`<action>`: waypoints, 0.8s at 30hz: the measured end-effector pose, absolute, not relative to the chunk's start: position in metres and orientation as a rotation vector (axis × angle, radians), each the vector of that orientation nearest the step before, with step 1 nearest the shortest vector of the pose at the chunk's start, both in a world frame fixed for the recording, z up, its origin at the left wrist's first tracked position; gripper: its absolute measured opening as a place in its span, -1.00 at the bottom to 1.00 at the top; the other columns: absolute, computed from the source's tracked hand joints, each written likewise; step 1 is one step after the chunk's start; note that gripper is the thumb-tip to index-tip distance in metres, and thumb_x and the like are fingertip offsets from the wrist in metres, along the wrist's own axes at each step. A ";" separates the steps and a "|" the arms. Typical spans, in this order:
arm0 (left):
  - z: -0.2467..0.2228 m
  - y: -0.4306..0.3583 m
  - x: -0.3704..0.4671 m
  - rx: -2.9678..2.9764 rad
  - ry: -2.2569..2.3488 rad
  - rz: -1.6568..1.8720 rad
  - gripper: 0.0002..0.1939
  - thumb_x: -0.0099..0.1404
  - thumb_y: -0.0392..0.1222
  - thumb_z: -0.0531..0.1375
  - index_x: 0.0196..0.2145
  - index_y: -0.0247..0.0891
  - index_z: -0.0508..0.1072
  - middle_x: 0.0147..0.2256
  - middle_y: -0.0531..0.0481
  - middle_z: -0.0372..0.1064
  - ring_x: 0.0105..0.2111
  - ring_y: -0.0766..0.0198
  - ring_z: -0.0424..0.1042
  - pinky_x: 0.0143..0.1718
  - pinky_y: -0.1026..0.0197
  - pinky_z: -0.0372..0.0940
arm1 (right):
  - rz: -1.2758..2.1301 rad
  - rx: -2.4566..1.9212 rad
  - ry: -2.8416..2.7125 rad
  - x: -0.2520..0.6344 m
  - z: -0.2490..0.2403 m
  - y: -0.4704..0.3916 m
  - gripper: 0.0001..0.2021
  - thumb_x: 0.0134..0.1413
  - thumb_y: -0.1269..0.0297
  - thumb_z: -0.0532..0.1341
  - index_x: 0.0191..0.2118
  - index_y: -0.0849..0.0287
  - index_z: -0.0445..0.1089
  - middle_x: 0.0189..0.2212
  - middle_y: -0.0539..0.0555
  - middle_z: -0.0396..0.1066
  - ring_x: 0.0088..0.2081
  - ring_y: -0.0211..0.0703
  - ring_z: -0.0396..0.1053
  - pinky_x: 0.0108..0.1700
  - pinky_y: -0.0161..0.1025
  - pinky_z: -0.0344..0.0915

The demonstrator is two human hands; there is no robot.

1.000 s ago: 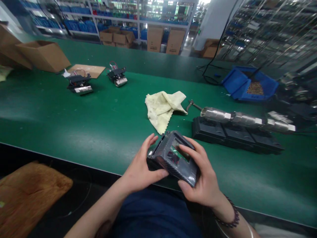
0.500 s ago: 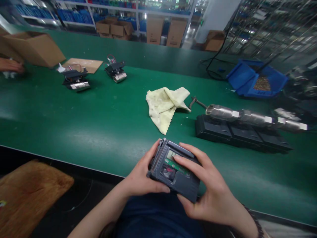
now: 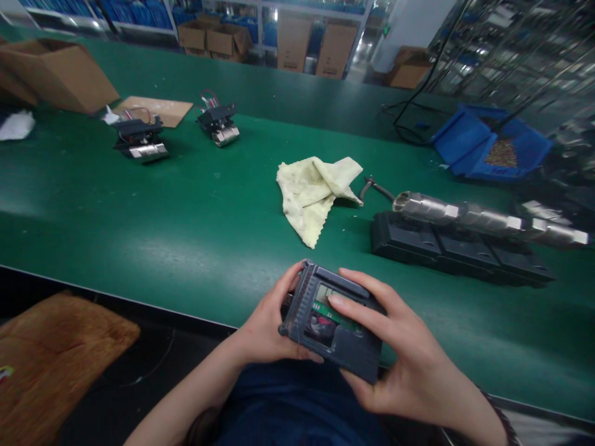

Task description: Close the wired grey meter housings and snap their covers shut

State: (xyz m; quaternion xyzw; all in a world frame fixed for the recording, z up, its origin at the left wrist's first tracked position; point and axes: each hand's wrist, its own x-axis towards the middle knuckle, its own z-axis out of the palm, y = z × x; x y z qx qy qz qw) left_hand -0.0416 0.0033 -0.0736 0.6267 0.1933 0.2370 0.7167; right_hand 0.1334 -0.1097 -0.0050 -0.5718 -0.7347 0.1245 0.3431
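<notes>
A dark grey meter housing is held tilted above the near table edge. It has a small display, a strip of green circuit board and an opening with wires inside. My left hand grips its left side, thumb along the lower edge. My right hand clasps the right side, with the index fingertip at the display. Beyond the housing lies a crumpled pale yellow cloth. Pliers rest beside the cloth, partly behind it.
At right, metal valve bodies sit on a row of black housings. A blue bin holds small brass-coloured parts. Two valve assemblies with wires stand at left, near a cardboard box. A brown cushioned seat is lower left.
The view has shifted slightly. Both hands still hold the housing, turned a little. Another person's hand at the far left has gone out of view, and a white bundle shows there.
</notes>
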 end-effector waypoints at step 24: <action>-0.026 -0.040 -0.042 1.838 0.882 0.655 -0.12 0.20 0.11 0.24 0.33 -0.28 -0.02 0.20 -0.30 0.20 0.16 -0.11 0.27 0.14 -0.17 0.25 | 0.260 -1.447 -1.983 0.133 -0.008 -0.116 -0.47 0.01 0.43 0.18 0.16 0.14 0.21 0.21 0.25 0.04 0.18 0.19 0.13 0.10 0.12 0.27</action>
